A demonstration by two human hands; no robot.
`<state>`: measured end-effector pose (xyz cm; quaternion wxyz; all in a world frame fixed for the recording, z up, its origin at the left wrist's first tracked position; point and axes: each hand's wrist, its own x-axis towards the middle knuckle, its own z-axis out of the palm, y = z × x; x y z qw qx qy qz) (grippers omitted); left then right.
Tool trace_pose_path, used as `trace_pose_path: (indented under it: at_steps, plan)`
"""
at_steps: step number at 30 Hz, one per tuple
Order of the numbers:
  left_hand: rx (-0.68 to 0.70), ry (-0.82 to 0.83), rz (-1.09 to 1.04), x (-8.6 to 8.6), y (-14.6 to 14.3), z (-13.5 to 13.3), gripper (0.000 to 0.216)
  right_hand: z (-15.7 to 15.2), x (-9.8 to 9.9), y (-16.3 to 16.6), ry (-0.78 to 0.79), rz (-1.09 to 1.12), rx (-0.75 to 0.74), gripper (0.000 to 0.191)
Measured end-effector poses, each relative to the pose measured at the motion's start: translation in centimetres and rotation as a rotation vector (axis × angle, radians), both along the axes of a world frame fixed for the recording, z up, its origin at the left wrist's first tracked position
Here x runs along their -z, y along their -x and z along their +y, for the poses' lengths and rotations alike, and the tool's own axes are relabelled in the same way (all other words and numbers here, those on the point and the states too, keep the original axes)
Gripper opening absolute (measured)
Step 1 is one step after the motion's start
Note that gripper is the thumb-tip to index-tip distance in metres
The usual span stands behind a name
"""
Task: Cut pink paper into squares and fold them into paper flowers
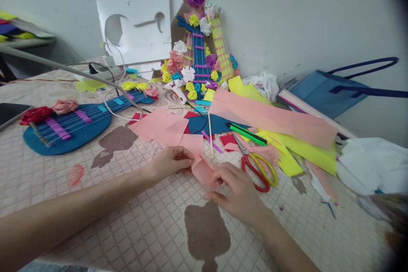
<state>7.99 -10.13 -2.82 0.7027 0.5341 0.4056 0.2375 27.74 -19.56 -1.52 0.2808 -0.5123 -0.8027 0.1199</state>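
Between my two hands is a small piece of pink crepe paper (203, 171), partly curled. My left hand (174, 160) pinches its left edge with thumb and fingertips. On the opposite edge, my right hand (232, 187) grips the same piece, fingers bent around it. Flat pink paper squares (162, 125) lie just beyond my left hand. A thin wooden stick (210, 136) rests on the table past the held piece. Scissors (259, 172) with red and yellow handles lie to the right of my right hand, beside a green cutter (247, 133).
A blue paper guitar (66, 136) with paper flowers lies at the left. A white glue gun (176, 90) stands at the back, before flower-covered guitars (200, 57). Long pink (274, 117) and yellow paper strips spread rightward. A cable (73, 68) crosses the left side.
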Motion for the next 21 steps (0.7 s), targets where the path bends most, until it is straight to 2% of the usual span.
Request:
trace_pose_path:
  at_steps: [3, 6, 8, 11, 13, 15, 19, 21]
  plan:
    - [0.021, -0.021, -0.011, -0.1, 0.5, -0.5, 0.013, -0.1, 0.6, 0.4, -0.006, -0.167, 0.026, 0.017]
    - [0.099, -0.16, 0.038, 0.1, 1.2, -1.1, 0.015, -0.1, 1.5, 0.3, -0.035, -0.279, 0.036, 0.006]
    - [0.144, -0.373, 0.144, 0.3, 1.8, -1.5, 0.02, -0.3, 1.9, 0.0, -0.052, -0.319, 0.015, 0.01]
    - [0.165, -0.844, 0.345, 0.5, 2.4, -2.0, 0.024, -0.8, 2.4, -0.5, -0.063, -0.331, -0.042, 0.013]
    - [0.182, -1.139, 0.421, 0.5, 2.7, -2.3, 0.02, -1.1, 2.5, -0.7, -0.073, -0.323, -0.071, 0.015]
    - [0.224, -1.366, 0.465, 0.5, 2.8, -2.4, 0.015, -1.2, 2.6, -0.8, -0.089, -0.313, -0.083, 0.016]
    - [0.306, -1.656, 0.495, 0.6, 3.3, -2.5, 0.021, -1.1, 2.7, -0.8, -0.109, -0.285, -0.077, 0.018]
    - [0.264, -1.718, 0.475, 0.8, 3.6, -2.6, 0.024, -1.2, 2.8, -0.8, -0.112, -0.272, -0.068, 0.018]
